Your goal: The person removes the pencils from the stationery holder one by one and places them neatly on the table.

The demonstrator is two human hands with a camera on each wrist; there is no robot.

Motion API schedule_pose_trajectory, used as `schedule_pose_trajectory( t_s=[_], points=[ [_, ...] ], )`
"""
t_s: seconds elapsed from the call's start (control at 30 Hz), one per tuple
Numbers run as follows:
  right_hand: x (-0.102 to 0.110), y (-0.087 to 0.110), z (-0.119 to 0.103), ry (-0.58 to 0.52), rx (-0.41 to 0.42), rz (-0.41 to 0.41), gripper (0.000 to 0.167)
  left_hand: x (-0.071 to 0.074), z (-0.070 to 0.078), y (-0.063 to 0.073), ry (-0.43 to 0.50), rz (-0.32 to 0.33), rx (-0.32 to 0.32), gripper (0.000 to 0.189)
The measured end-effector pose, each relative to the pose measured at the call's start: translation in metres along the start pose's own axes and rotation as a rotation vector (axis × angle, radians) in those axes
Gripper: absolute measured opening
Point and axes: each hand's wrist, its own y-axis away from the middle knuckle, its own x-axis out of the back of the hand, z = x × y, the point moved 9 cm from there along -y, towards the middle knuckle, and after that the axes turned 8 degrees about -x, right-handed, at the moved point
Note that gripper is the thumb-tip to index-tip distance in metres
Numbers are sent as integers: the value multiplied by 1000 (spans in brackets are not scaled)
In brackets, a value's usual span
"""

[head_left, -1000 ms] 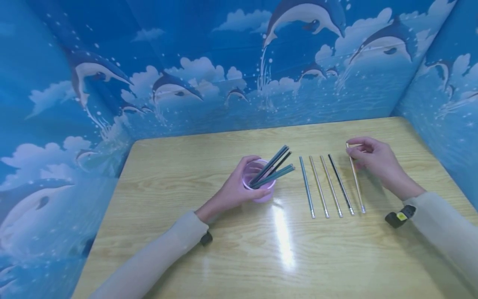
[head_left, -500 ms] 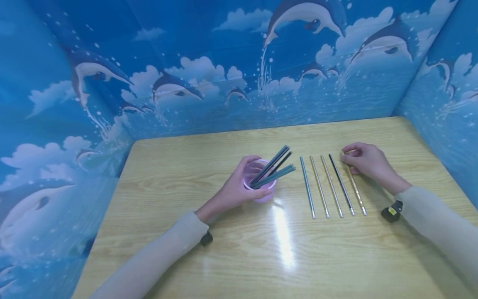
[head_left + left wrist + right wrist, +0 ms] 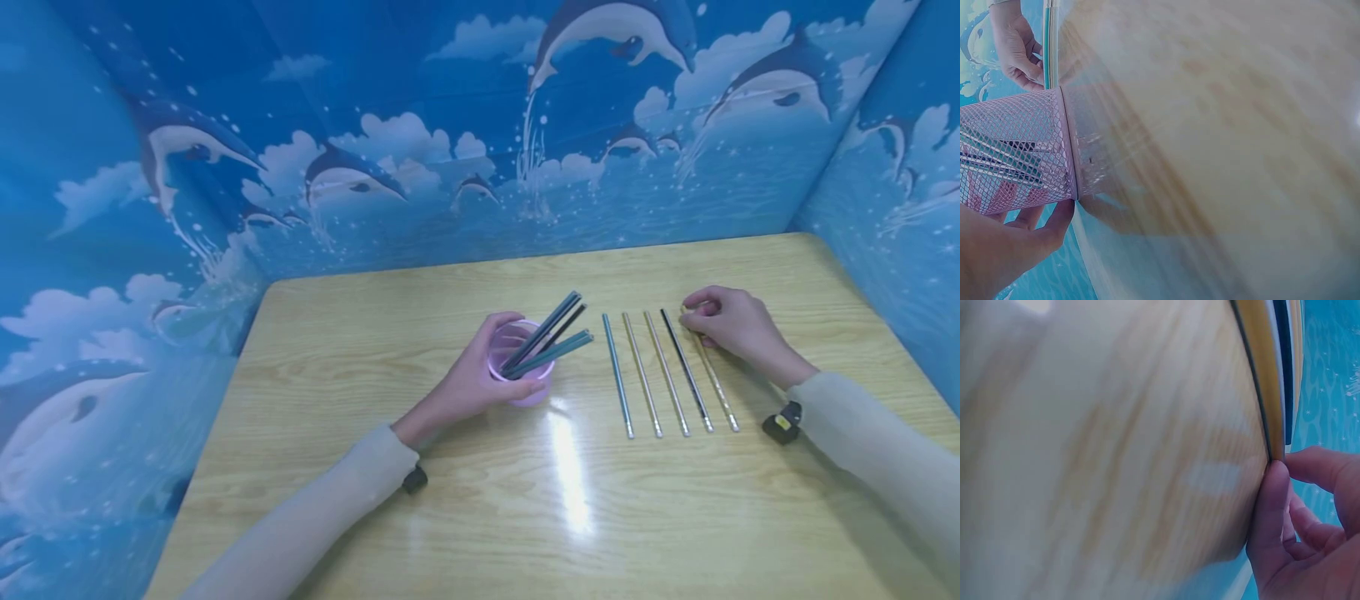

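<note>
My left hand (image 3: 472, 367) holds a pink mesh pencil cup (image 3: 1016, 153) round its side, and the cup stands on the table. Several dark and green pencils (image 3: 551, 333) lean in it toward the right. To the right of the cup, several pencils lie side by side in a row: a blue-green pencil (image 3: 617, 375), two pale metallic ones, and a black pencil (image 3: 686, 371). At the row's right end lies a gold pencil (image 3: 718, 383). Its far end is pinched between the thumb and index finger of my right hand (image 3: 738, 323); the fingers hide its tip.
The wood-grain table (image 3: 337, 517) is bounded at the back and sides by a blue backdrop (image 3: 420, 200) printed with dolphins. A bright light reflection crosses the table in front of the cup.
My right hand has moved slightly left and nearer, bringing the gold pencil's far end closer to the black one and lining it up more with the row. My left hand and the cup stay put.
</note>
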Motion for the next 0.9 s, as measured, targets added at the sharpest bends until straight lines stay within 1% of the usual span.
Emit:
schedule_pose_trajectory(
  t_s=[0.17,0.3,0.4,0.5,0.6,0.77,0.83,0.9],
  points=[
    [1,2,-1,5,5,22,44,0,0,0,2,1,-2,92],
    [1,4,-1,-4,-1,23,47,1,0,1,4,3,4,94],
    [0,6,-2,-27,-8,22,48,1,0,1,4,3,9,94],
    [1,11,-4,-74,-14,26,51,1,1,2,0,4,12,94],
    [3,18,-7,-151,-27,46,53,1,1,1,0,5,10,95],
    [9,29,-10,-329,-54,104,53,0,2,0,-1,2,3,94],
    [11,34,-13,-403,-48,132,49,0,2,0,-1,0,1,94],
    [12,40,-18,-499,-21,155,41,0,2,0,0,0,-1,94]
  ],
)
